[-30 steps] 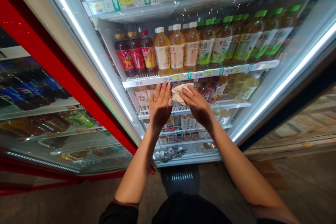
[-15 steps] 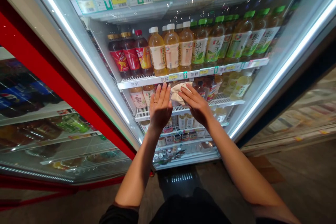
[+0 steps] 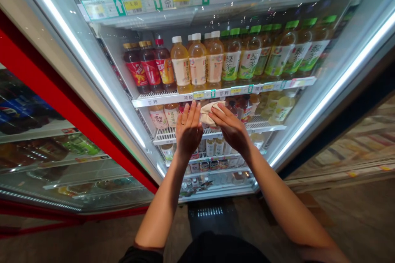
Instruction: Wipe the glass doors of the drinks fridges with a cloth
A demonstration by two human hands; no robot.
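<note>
My right hand (image 3: pixel 230 125) has its fingers over a folded cream cloth (image 3: pixel 211 113), gripping it in front of the cooler. Just left of the cloth is my left hand (image 3: pixel 189 125), palm forward, fingers stretched out, a ring on one finger, nothing held. Behind the hands, bottles stand on the cooler's shelves: dark red-labelled bottles (image 3: pixel 150 68), white-capped amber bottles (image 3: pixel 197 63) and green-capped tea bottles (image 3: pixel 248 59). The hands hide part of the lower shelves.
A price-tagged shelf edge (image 3: pixel 225 92) runs above the hands. The cooler has bright light strips (image 3: pixel 77 53) on both sides. A red-framed cooler (image 3: pixel 77 102) stands at left, shelves with goods (image 3: pixel 348 148) at right. Below is a dark perforated panel (image 3: pixel 212 213).
The view has shifted slightly, so the middle shelves and bottles appear a little lower and further left. Both hands keep nearly the same pose, the cloth still under my right hand.
</note>
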